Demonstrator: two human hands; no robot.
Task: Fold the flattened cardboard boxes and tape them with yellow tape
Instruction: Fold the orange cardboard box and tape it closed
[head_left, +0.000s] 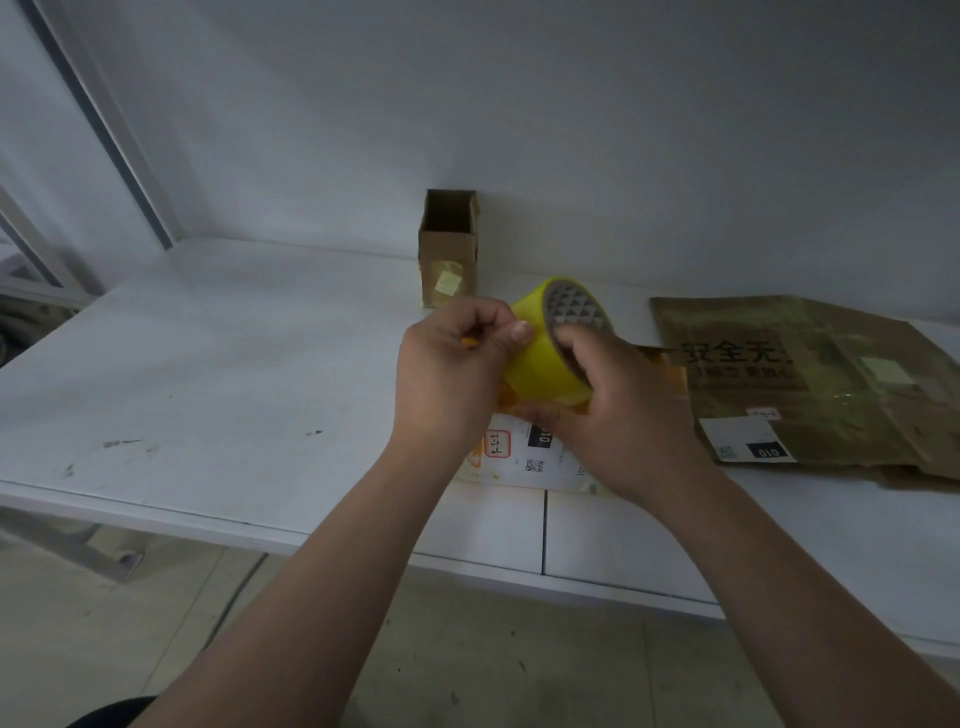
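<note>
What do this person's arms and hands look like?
The left arm and right arm are bare as far as the view shows: no sleeves, watch or bands. The left grip and right grip are bare hands, no gloves or rings seen.

Both bare forearms came in from the bottom edge and converged, hands close together mid-frame. Left hand (449, 374) was curled, thumb and forefinger pinching at the tape roll (540, 358). Right hand (621, 410) gripped the roll, thumb at its core, fingers wrapped underneath.
</note>
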